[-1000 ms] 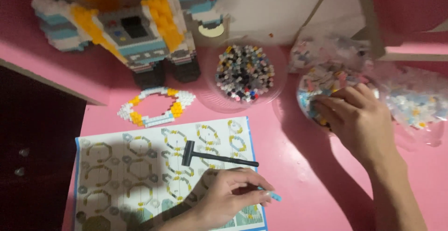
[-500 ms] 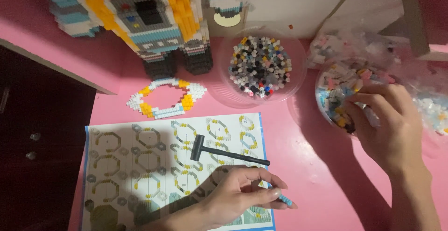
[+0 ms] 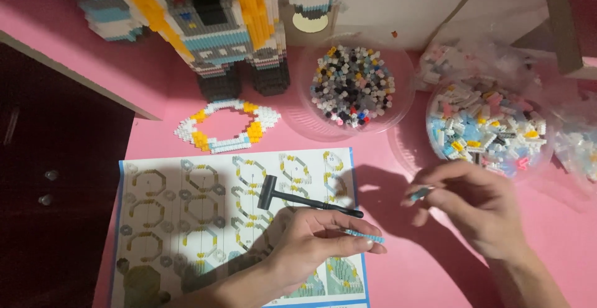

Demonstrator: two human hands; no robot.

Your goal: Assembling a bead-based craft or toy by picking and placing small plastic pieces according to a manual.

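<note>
My left hand [image 3: 317, 243] rests on the instruction sheet [image 3: 186, 221] and pinches a thin light-blue strip of small bricks [image 3: 365, 236] between thumb and fingers. My right hand [image 3: 479, 205] hovers over the pink table just in front of the right bowl, holding a small light-blue brick [image 3: 420, 193] at its fingertips. The two hands are a short gap apart. A small black hammer [image 3: 298, 199] lies on the sheet just above my left hand. A white and yellow brick ring [image 3: 227, 124] lies beyond the sheet.
A clear bowl of dark and mixed bricks [image 3: 353, 87] and a clear bowl of pale blue, white and pink bricks [image 3: 488, 124] stand at the back. A tall brick figure [image 3: 211, 22] stands at back left. Plastic bags of bricks [image 3: 578, 146] lie far right. The table edge drops off left.
My right hand has come out of the right bowl toward me and leftward, now carrying a small blue brick. My left hand has stayed on the sheet with its strip.
</note>
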